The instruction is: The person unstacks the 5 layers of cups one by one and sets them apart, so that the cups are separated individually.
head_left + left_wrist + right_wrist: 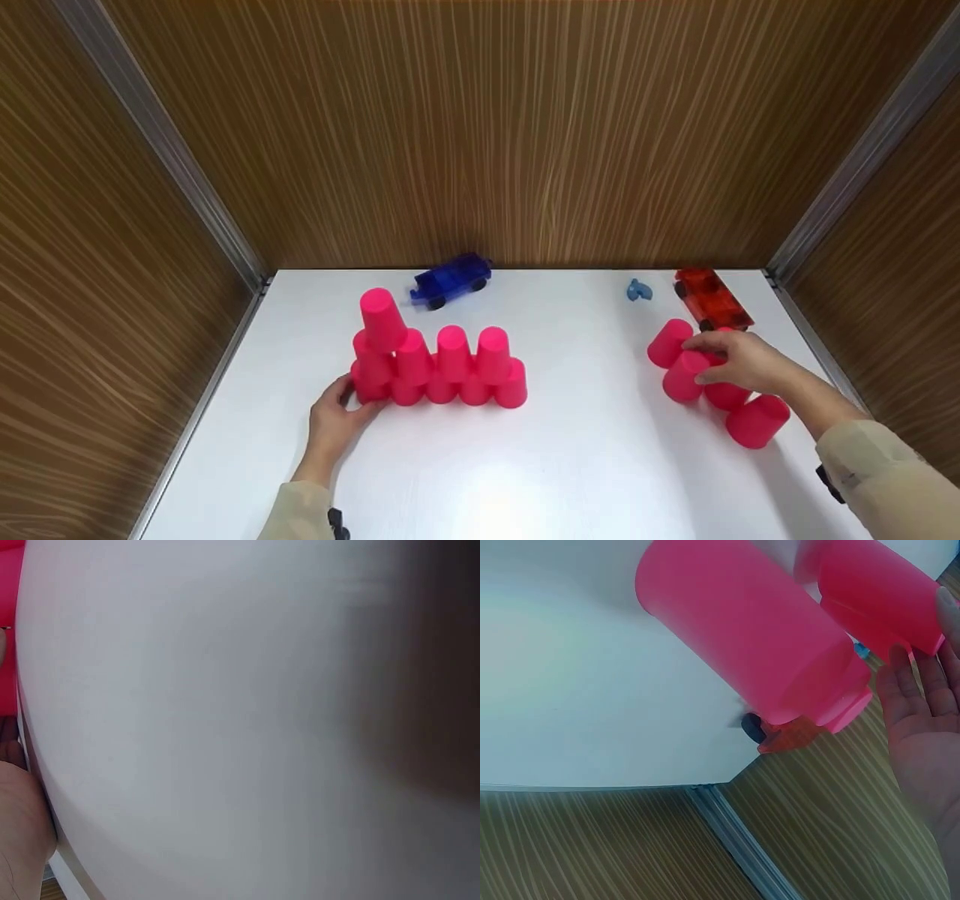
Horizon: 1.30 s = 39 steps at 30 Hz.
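Upside-down pink cups form a stack [442, 388] left of centre: a bottom row of several, a second row of several, and a single cup [383, 321] on top at the left end. My left hand [330, 421] holds the left end of the bottom row, thumb in front and fingers round the outer side. In the left wrist view only a strip of pink and part of that hand show at the left edge. On the right, my right hand [739, 361] grips a pink cup [683, 377] between thumb and fingers, among several loose pink cups.
Behind the stack lies a blue toy car [452, 281]. A red toy car [712, 298] stands at the back right, beyond the loose cups, with a small blue piece [639, 290] to its left. Wood-grain panels [525, 135] enclose the white table [585, 465] at the back and sides.
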Each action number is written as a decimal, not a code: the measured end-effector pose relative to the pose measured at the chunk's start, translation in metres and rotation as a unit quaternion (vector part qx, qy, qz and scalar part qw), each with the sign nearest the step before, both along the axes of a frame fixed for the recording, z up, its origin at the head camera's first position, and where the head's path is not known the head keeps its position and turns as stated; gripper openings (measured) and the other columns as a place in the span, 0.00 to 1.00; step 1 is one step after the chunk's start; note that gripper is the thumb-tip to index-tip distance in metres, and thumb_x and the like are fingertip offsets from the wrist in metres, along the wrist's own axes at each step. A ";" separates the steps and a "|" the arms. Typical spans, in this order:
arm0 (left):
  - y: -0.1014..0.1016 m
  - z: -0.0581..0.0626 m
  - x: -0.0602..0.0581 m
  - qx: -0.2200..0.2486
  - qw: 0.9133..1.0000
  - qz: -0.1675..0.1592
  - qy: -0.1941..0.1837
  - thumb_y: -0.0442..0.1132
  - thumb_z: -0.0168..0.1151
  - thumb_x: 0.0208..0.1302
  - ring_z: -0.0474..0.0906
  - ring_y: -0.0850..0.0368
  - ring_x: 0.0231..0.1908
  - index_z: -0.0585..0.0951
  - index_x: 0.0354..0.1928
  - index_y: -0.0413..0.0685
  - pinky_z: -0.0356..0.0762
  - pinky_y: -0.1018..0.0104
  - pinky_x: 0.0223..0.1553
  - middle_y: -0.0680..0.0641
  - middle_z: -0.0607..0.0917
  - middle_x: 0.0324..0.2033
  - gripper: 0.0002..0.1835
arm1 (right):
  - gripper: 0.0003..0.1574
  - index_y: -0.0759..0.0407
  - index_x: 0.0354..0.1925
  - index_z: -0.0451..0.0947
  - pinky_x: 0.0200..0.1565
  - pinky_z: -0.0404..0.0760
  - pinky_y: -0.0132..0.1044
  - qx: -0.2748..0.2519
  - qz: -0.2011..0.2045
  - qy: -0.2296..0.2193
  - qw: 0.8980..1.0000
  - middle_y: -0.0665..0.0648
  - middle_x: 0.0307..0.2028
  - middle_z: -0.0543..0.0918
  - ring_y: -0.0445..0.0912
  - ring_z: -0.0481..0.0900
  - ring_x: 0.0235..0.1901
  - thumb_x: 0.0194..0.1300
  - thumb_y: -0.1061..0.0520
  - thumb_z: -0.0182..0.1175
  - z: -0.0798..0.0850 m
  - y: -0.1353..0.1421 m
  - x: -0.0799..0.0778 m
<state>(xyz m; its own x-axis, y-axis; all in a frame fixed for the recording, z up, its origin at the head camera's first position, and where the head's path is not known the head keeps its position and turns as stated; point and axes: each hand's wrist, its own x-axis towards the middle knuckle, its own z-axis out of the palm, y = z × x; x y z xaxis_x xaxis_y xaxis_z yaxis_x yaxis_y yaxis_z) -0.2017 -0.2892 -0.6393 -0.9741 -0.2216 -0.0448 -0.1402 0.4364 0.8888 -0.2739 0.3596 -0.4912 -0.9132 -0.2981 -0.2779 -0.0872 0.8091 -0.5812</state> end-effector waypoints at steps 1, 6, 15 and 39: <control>0.000 0.000 0.000 0.002 1.000 0.000 0.000 0.53 0.80 0.62 0.67 0.41 0.76 0.73 0.75 0.48 0.70 0.50 0.73 0.41 0.75 0.73 0.43 | 0.44 0.59 0.70 0.76 0.46 0.91 0.50 0.000 -0.002 -0.001 1.000 0.69 0.61 0.77 0.69 0.74 0.61 0.59 0.54 0.81 -0.001 0.000 0.000; -0.001 -0.002 0.000 0.002 1.000 -0.002 0.007 0.52 0.81 0.61 0.68 0.42 0.75 0.74 0.74 0.48 0.70 0.50 0.73 0.42 0.76 0.72 0.42 | 0.44 0.59 0.70 0.75 0.45 0.91 0.50 -0.003 -0.006 -0.007 1.000 0.69 0.62 0.77 0.70 0.73 0.61 0.59 0.55 0.81 -0.003 -0.001 0.001; 0.000 -0.001 0.001 0.000 1.000 0.001 0.003 0.53 0.80 0.62 0.68 0.42 0.75 0.73 0.75 0.48 0.70 0.50 0.73 0.41 0.76 0.73 0.43 | 0.46 0.58 0.71 0.75 0.45 0.91 0.50 0.001 -0.005 -0.010 1.000 0.69 0.62 0.76 0.70 0.73 0.61 0.58 0.54 0.81 -0.002 -0.001 0.000; 0.000 -0.001 0.001 0.009 1.000 -0.001 0.007 0.53 0.81 0.61 0.69 0.42 0.74 0.75 0.74 0.49 0.71 0.51 0.72 0.42 0.77 0.71 0.41 | 0.44 0.57 0.71 0.75 0.45 0.91 0.52 0.020 -0.017 -0.008 1.000 0.71 0.63 0.74 0.73 0.70 0.63 0.60 0.54 0.80 -0.006 0.000 0.001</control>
<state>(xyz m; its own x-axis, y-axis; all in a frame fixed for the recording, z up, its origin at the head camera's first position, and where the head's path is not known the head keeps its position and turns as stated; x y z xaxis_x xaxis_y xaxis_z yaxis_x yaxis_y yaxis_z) -0.2011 -0.2895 -0.6401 -0.9752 -0.2185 -0.0351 -0.1268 0.4215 0.8979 -0.2731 0.3595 -0.4974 -0.9184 -0.2548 -0.3028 -0.0499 0.8337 -0.5500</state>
